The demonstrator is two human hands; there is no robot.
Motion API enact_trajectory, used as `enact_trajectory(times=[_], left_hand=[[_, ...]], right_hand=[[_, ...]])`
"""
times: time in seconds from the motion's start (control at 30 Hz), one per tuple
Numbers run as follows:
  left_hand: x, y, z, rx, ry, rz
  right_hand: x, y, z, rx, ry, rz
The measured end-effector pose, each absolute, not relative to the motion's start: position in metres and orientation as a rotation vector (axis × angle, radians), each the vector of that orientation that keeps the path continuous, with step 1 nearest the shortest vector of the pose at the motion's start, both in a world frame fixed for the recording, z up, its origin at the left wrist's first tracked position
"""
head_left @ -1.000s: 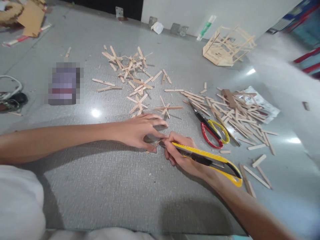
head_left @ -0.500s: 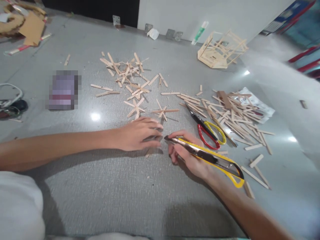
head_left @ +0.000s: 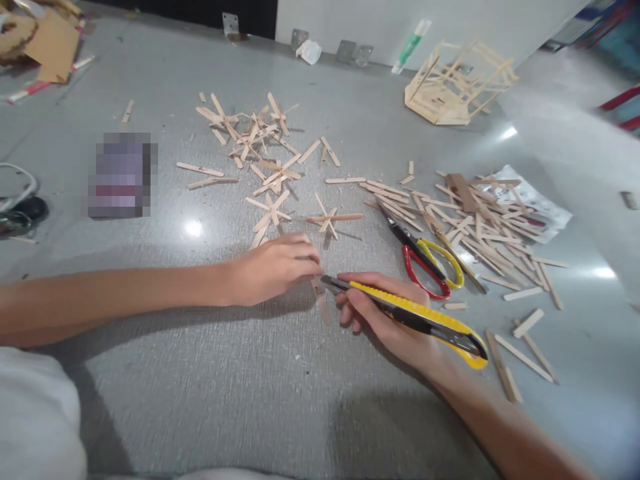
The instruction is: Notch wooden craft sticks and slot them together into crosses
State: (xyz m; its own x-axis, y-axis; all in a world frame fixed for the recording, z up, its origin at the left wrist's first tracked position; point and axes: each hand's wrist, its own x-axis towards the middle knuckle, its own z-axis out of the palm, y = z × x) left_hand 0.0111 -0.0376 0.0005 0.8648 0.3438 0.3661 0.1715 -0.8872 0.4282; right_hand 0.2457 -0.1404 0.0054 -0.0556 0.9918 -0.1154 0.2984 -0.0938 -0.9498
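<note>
My left hand (head_left: pixel 280 267) is closed, fingertips pinched on a small wooden stick (head_left: pixel 320 300) that looks blurred and hangs toward the table. In my right hand (head_left: pixel 385 310) lies a yellow and black utility knife (head_left: pixel 420 317), its tip close to the left fingertips at the stick's upper end. Just beyond the hands, star-shaped bundles of crossed sticks (head_left: pixel 329 218) rest on the table. Scissors (head_left: pixel 425 260) with one red and one yellow handle are right of them, beside a heap of loose sticks (head_left: pixel 485 233).
A hexagonal stick frame (head_left: pixel 440 100) stands at the back right near a green and white tube (head_left: pixel 411 47). At left are a blurred-out purple item (head_left: pixel 120 177), a black object with a white cable (head_left: pixel 30 208) and cardboard (head_left: pixel 55 47).
My left fingers have closed from a spread pose onto a small stick. The knife has turned in my right hand, showing its yellow ridged edge. The view has shifted slightly.
</note>
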Motion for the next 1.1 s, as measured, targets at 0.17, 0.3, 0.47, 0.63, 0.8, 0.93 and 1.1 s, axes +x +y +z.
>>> enact_trajectory(times=[0.17, 0.3, 0.47, 0.63, 0.8, 0.93, 1.1], left_hand=[[0.015, -0.068, 0.009, 2.642, 0.743, 0.607], [0.023, -0.084, 0.0, 2.734, 0.838, 0.573], [0.027, -0.085, -0.003, 2.728, 0.828, 0.528], [0.02, -0.075, 0.008, 2.506, 0.666, 0.496], [0.017, -0.06, 0.005, 2.506, 0.659, 0.545], [0.016, -0.048, -0.001, 2.588, 0.615, 0.412], [0.013, -0.031, 0.004, 2.6, 0.425, 0.287]], right_hand=[[0.249, -0.139, 0.006, -1.448, -1.462, 1.134], [0.249, -0.136, 0.006, -1.438, -1.441, 1.186], [0.25, -0.133, 0.007, -1.406, -1.497, 1.241], [0.248, -0.132, 0.012, -1.412, -1.636, 1.108], [0.241, -0.135, 0.012, -1.425, -1.667, 1.042], [0.239, -0.136, 0.009, -1.406, -1.713, 0.938], [0.237, -0.133, 0.008, -1.374, -1.868, 0.754]])
